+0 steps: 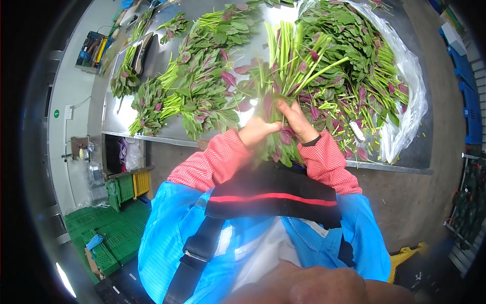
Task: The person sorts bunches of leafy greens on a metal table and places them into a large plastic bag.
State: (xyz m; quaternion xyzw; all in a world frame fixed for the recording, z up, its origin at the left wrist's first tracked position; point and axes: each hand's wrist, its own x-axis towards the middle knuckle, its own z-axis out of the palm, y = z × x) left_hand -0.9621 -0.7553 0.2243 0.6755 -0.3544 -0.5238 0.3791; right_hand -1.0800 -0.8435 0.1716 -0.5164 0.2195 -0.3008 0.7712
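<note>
Both my hands grip one bunch of red-and-green amaranth point(291, 57) above the metal table's near edge, its pale cut stems pointing away from me and leaves hanging toward my apron. My left hand point(260, 131) closes around its left side, partly blurred. On the other side, my right hand point(298, 121) holds it with the thumb up against the stems. A large heap of leafy stems point(341, 30) lies to the right on clear plastic sheeting point(415, 79). Several bunches of the same greens point(205, 76) lie on the left part of the table.
The steel table point(171, 138) has a raised near rim. Stem scraps and a small white object point(357, 131) lie at the heap's near side. A dark curved object point(142, 53) stands at left among bunches. Green crates point(123, 190) sit lower left, blue crates point(471, 106) far right.
</note>
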